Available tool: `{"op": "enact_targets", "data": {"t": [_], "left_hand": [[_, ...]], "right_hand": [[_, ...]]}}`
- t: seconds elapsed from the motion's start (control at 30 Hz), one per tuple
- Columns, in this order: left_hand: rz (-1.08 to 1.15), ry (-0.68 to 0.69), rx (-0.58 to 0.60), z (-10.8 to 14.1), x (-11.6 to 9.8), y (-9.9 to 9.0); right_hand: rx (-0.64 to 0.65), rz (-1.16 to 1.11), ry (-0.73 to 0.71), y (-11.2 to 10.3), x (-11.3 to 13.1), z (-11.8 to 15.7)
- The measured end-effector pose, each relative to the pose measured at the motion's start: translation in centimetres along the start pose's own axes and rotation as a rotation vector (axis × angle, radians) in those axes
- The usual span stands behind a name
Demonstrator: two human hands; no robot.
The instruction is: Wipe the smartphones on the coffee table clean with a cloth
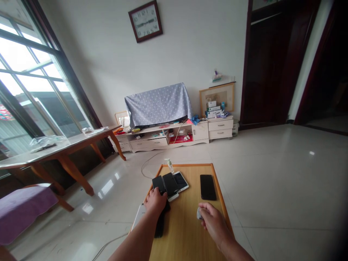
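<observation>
Head view: right hand [213,219] has its grip pinched closed on a small pale wad [199,213]; a lone black phone [208,187] lies just beyond it on the bench [183,226]; left hand [156,200], fingers partly curled, is at the near edge of the clustered phones [170,183], bench's left side; whether its grip has hold of one, cannot tell.

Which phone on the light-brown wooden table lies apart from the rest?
The black rectangular phone near the wooden table's right edge, beyond the right hand; the other phones cluster by the left hand.
</observation>
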State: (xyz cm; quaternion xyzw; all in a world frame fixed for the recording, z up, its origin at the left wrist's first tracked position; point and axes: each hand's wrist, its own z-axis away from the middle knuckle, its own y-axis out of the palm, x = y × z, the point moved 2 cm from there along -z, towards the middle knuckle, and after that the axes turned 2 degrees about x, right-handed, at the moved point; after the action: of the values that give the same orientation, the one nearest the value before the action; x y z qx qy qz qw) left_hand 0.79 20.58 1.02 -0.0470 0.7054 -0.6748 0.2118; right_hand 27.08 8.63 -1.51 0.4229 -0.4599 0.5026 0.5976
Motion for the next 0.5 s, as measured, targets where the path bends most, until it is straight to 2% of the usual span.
{"op": "enact_targets", "data": {"t": [0.13,0.37,0.5], "left_hand": [[-0.006,0.032,-0.032,1.5,0.2,-0.4],[-0.036,0.128,-0.038,6.5,1.9,-0.1],[-0.028,0.153,-0.041,7.5,2.4,-0.3]], "right_hand": [[0.019,-0.037,0.000,0.0,0.0,-0.1],[0.027,-0.051,0.000,0.1,-0.4,0.0],[0.031,-0.056,-0.013,0.2,-0.4,0.3]]}}
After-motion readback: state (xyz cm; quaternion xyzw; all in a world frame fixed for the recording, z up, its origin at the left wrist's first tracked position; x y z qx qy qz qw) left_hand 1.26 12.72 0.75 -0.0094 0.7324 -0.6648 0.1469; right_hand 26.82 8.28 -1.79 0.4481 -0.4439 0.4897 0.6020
